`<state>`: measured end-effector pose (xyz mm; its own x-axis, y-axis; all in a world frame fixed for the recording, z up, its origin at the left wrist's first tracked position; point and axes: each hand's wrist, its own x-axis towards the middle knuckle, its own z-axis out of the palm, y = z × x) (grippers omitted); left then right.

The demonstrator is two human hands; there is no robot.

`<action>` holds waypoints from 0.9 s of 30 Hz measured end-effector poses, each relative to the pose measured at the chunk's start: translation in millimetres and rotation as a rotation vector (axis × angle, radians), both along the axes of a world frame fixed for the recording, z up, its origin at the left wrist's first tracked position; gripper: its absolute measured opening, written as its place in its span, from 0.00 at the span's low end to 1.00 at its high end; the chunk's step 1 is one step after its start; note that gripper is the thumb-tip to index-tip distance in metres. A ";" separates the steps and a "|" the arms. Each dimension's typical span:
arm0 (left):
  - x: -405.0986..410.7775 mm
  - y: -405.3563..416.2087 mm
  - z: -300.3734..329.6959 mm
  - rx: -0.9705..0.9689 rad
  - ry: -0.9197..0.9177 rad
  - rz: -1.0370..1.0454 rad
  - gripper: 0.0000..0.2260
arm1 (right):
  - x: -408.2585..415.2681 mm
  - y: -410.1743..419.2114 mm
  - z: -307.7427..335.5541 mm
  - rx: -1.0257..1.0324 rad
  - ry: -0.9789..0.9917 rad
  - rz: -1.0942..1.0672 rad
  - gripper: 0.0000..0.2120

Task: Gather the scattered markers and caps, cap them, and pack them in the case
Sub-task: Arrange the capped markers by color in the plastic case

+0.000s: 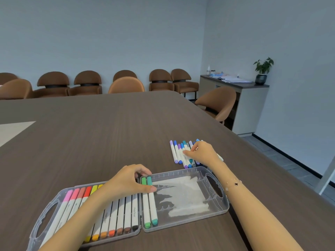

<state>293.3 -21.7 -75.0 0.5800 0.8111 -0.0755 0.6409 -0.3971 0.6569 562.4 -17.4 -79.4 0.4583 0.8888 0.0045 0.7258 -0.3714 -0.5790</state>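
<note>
A clear plastic case (203, 212) lies open on the table in front of me. Its left half holds a row of capped markers (125, 212) from pink through orange to black. In the right half lie two green markers (149, 205) against the hinge side. My left hand (126, 182) rests over the middle of the case, its thumb on the teal-green marker. Beyond the case a bunch of blue and purple markers (178, 153) lies on the table. My right hand (203, 153) reaches into that bunch and pinches one of the markers with its fingertips.
The dark wooden table (108, 133) stretches far ahead and left, with its right edge close to my right arm. Brown chairs (217, 104) stand around it. A cabinet (244, 98) with papers and a plant stands by the right wall.
</note>
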 end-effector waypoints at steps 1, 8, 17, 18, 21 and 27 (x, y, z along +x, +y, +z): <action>0.3 -0.3 0.0 -0.005 -0.005 -0.007 0.28 | -1.8 1.8 -0.7 -0.012 -0.021 0.006 0.15; -1.7 0.4 -4.1 -0.004 0.005 -0.026 0.30 | -5.8 3.2 5.3 -0.060 -0.173 -0.026 0.16; -0.4 -0.7 -2.3 0.007 0.011 -0.004 0.22 | -7.8 3.0 5.1 -0.093 -0.274 -0.035 0.20; -0.2 -0.7 -2.6 0.010 0.010 0.000 0.21 | -8.1 3.0 4.8 -0.091 -0.284 -0.038 0.20; 0.2 0.0 -4.7 0.038 0.015 0.004 0.17 | -8.8 3.0 3.6 -0.079 -0.269 -0.065 0.20; -3.0 2.6 -6.1 0.020 -0.056 0.025 0.14 | -2.8 -4.6 15.3 -0.045 -0.020 -0.118 0.11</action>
